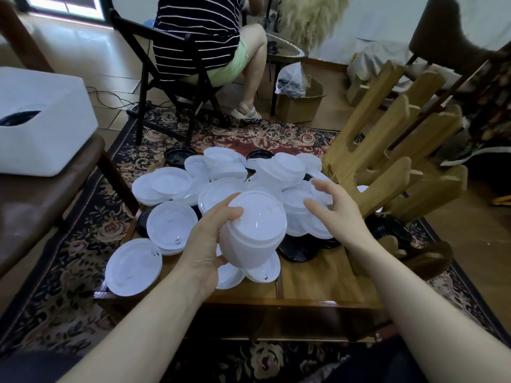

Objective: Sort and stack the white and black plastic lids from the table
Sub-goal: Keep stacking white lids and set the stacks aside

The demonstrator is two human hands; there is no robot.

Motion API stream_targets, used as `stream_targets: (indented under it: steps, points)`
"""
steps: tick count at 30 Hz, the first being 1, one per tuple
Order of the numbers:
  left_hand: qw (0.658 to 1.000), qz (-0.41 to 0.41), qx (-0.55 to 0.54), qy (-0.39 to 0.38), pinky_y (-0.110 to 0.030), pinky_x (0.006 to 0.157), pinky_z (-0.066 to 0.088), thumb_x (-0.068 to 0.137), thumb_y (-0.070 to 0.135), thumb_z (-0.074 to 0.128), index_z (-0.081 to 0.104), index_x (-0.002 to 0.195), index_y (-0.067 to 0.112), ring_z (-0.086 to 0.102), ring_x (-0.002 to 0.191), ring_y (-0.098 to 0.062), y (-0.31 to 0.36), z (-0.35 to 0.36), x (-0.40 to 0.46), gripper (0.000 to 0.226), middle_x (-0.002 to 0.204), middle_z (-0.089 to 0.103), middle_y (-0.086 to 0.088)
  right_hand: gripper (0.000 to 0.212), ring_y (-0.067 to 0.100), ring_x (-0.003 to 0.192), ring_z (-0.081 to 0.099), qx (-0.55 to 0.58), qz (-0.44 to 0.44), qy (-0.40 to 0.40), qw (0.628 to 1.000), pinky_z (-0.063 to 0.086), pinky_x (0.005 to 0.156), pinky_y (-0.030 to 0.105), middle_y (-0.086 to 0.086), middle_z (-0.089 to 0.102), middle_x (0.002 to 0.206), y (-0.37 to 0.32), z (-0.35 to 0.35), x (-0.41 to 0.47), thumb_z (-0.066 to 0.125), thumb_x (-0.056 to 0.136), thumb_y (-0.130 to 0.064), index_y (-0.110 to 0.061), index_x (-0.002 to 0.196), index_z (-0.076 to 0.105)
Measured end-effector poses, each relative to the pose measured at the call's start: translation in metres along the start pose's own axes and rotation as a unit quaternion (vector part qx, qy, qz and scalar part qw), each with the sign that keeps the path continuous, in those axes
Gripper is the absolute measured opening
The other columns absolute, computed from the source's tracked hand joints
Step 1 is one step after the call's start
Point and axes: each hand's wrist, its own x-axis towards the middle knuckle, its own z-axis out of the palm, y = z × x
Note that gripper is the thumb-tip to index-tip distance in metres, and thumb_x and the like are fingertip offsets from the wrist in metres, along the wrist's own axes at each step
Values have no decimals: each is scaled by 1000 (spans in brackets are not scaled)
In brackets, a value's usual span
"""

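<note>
My left hand [210, 244] grips a thick stack of white lids [253, 230], held tilted above the low wooden table [318, 283]. My right hand [336, 208] hovers just right of the stack with fingers spread and holds nothing. Several loose white lids [168, 225] lie scattered over the table's far and left parts; one large lid [132, 268] overhangs the front-left corner. Black lids [298, 248] peek out under the white ones beside the stack, and more black lids [177, 156] sit at the far edge.
A wooden rack [387, 167] stands on the table's right side. A white bin [41, 123] rests on a bench at left. A person sits on a dark folding chair [177, 78] beyond the table. A cardboard box [300, 102] is on the floor.
</note>
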Motion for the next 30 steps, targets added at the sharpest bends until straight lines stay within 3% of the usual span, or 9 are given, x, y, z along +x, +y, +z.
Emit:
stream_targets:
  steps: [4, 9, 18, 20, 22, 26, 28, 30]
  points:
    - [1000, 8, 15, 7, -47, 100, 44, 56, 35, 66, 76, 103, 45, 57, 115, -17, 3, 0, -1, 49, 118, 67, 11, 63, 23, 140, 32, -103, 33, -65, 992, 33, 113, 44, 4, 49, 142, 17, 4, 33, 72, 86, -28, -17, 142, 47]
    - [1000, 3, 22, 9, -45, 103, 42, 56, 33, 66, 76, 103, 45, 59, 110, -12, 5, -2, 1, 49, 115, 68, 12, 81, 28, 140, 29, -222, 52, -94, 969, 32, 111, 47, 4, 45, 149, 30, 14, 49, 73, 77, -55, -22, 145, 43]
    - [1000, -3, 24, 11, -47, 105, 42, 55, 34, 67, 77, 97, 47, 58, 112, -15, 8, 0, -2, 45, 115, 68, 12, 74, 27, 138, 33, -227, 51, -47, 971, 30, 109, 45, 1, 49, 146, 21, 7, 39, 72, 79, -52, -24, 143, 46]
    - [1000, -4, 24, 12, -48, 106, 41, 55, 34, 67, 77, 97, 47, 58, 112, -15, 10, 1, -4, 45, 115, 68, 12, 74, 26, 135, 37, -193, 46, -23, 980, 34, 109, 45, 2, 49, 144, 9, -7, 28, 74, 79, -48, -22, 143, 47]
    - [1000, -5, 24, 10, -46, 104, 42, 56, 35, 68, 76, 99, 46, 59, 112, -14, 11, 4, -6, 46, 115, 68, 13, 68, 17, 130, 45, -79, 27, -5, 996, 40, 104, 38, 0, 50, 141, -10, -18, 11, 76, 80, -43, -23, 140, 49]
    - [1000, -8, 21, 3, -40, 96, 47, 66, 30, 73, 74, 107, 42, 62, 104, -10, 10, 9, -11, 42, 105, 70, 16, 63, -2, 101, 63, 208, -11, -91, 974, 51, 88, 26, -9, 55, 124, -46, -16, -36, 76, 69, -49, -38, 127, 56]
    - [1000, -8, 17, 3, -39, 96, 48, 82, 25, 69, 72, 112, 39, 63, 100, -8, 10, 11, -13, 33, 104, 71, 15, 65, 2, 102, 65, 238, -40, -137, 961, 54, 84, 25, -17, 57, 119, -53, -6, -54, 74, 66, -45, -37, 128, 56]
    - [1000, -10, 16, 11, -38, 96, 48, 88, 22, 64, 71, 115, 36, 64, 97, -8, 10, 11, -14, 31, 104, 72, 13, 60, 12, 117, 60, 225, -70, -159, 959, 55, 86, 33, -18, 55, 126, -54, 4, -62, 75, 67, -45, -41, 125, 58]
